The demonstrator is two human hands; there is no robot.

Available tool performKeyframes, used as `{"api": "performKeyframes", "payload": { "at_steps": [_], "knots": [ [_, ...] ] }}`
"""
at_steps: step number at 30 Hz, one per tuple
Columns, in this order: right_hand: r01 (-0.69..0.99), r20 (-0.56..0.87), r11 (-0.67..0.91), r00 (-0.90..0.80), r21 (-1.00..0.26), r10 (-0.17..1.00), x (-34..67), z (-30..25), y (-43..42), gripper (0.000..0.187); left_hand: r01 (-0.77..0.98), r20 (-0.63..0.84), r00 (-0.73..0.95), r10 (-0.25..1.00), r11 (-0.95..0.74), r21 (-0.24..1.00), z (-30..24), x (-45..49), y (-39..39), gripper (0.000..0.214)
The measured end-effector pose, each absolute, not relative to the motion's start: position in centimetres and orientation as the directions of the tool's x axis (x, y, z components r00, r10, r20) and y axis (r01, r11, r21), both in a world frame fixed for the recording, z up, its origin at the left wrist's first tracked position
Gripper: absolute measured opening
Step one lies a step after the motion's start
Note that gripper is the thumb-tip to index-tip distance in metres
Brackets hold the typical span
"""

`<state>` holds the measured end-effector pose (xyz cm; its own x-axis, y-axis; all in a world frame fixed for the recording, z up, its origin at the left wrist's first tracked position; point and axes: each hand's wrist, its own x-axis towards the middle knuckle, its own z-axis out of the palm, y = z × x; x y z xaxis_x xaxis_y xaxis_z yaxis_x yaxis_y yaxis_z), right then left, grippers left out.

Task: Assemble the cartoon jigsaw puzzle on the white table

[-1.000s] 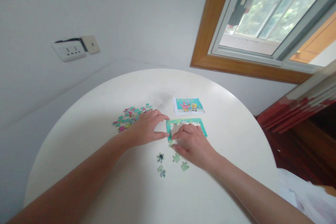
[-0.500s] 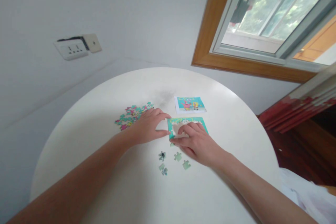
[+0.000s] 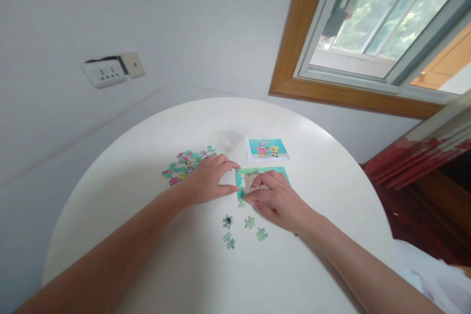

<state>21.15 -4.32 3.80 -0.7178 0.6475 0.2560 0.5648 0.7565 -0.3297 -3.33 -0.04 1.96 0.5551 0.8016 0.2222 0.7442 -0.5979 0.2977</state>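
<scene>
On the round white table [image 3: 147, 235] lies a teal-edged jigsaw puzzle [image 3: 279, 171], partly assembled. My left hand [image 3: 208, 181] rests flat beside its left edge, thumb and forefinger spread against that edge. My right hand [image 3: 277, 201] lies over the puzzle with fingers bent and close together. Its thumb and forefinger pinch a small green piece [image 3: 241, 203] at the lower left corner. Several loose green pieces [image 3: 250, 222] lie just in front of my hands. A pile of pink and teal pieces [image 3: 184, 164] sits behind my left hand.
A cartoon reference picture [image 3: 267, 149] lies beyond the puzzle. A dark smudge [image 3: 231, 136] marks the table top. A wall socket [image 3: 106, 72] is on the white wall to the left, a wood-framed window [image 3: 368, 34] at upper right, and red-striped cloth [image 3: 423, 152] beside the table.
My right hand has drawn back a little toward the puzzle's lower left corner, uncovering more of the frame's inside. The left hand has stayed put. The view shifted slightly.
</scene>
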Motion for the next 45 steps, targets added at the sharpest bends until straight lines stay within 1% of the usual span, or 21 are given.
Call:
{"api": "performKeyframes", "payload": {
  "at_steps": [4,8,13,15,17,19,21,24,27,30,32,34,37,39,42,45],
  "knots": [
    [0.569,0.241,0.765,-0.731,-0.302,0.638,21.1,3.7,-4.5,0.028,0.745,0.218,0.555,0.803,-0.596,0.299,2.0,-3.3,-0.1,0.042],
    [0.579,0.239,0.771,-0.735,-0.267,0.635,21.0,3.8,-4.6,0.027,0.749,0.212,0.544,0.812,-0.584,0.314,2.2,-3.2,-0.2,0.040],
    [0.588,0.223,0.793,-0.761,-0.160,0.609,20.6,4.5,-5.1,0.023,0.749,0.194,0.550,0.812,-0.582,0.317,2.5,-3.1,-0.4,0.045],
    [0.586,0.216,0.801,-0.773,-0.118,0.597,20.4,4.7,-5.4,0.023,0.752,0.189,0.555,0.810,-0.586,0.303,2.5,-3.1,-0.4,0.049],
    [0.585,0.215,0.805,-0.777,-0.103,0.592,20.2,4.8,-5.6,0.023,0.760,0.184,0.557,0.810,-0.586,0.281,2.4,-3.1,-0.5,0.053],
    [0.583,0.228,0.800,-0.768,-0.138,0.599,20.2,4.6,-5.5,0.022,0.764,0.180,0.559,0.809,-0.587,0.266,2.4,-3.1,-0.5,0.055],
    [0.595,0.258,0.775,-0.731,-0.212,0.632,20.7,4.4,-5.0,0.023,0.763,0.177,0.563,0.807,-0.590,0.264,2.4,-3.2,-0.5,0.056],
    [0.666,0.328,0.673,-0.588,-0.321,0.739,22.4,4.4,-3.5,0.026,0.766,0.175,0.557,0.812,-0.583,0.271,2.6,-3.1,-0.6,0.056],
    [0.707,0.348,0.579,-0.466,-0.406,0.814,24.8,4.7,-2.1,0.018,0.771,0.174,0.548,0.818,-0.575,0.274,2.9,-2.9,-0.7,0.054],
    [0.729,0.293,0.495,-0.400,-0.472,0.868,27.0,4.9,-1.1,0.018,0.777,0.174,0.547,0.819,-0.574,0.258,2.9,-2.7,-0.9,0.057],
    [0.744,0.208,0.425,-0.372,-0.516,0.905,28.2,4.7,-0.6,0.020,0.784,0.173,0.544,0.821,-0.570,0.244,2.8,-2.7,-1.0,0.061],
    [0.763,0.129,0.365,-0.353,-0.533,0.927,29.1,4.4,-0.2,0.022,0.789,0.168,0.541,0.824,-0.567,0.238,2.8,-2.6,-1.1,0.063],
    [0.787,0.050,0.308,-0.334,-0.535,0.941,30.1,4.0,0.3,0.022,0.791,0.159,0.538,0.827,-0.561,0.243,2.8,-2.7,-1.0,0.062],
    [0.774,0.013,0.289,-0.341,-0.563,0.940,30.5,4.0,0.4,0.022,0.794,0.154,0.535,0.831,-0.557,0.246,2.7,-2.7,-0.9,0.062],
    [0.725,-0.027,0.294,-0.396,-0.623,0.918,31.0,4.1,0.3,0.022,0.790,0.158,0.538,0.828,-0.560,0.249,2.5,-2.9,-0.7,0.060],
    [0.707,-0.039,0.322,-0.443,-0.629,0.896,31.3,4.3,0.2,0.019,0.773,0.166,0.552,0.817,-0.576,0.267,2.3,-3.2,-0.5,0.053]
  ]
}}
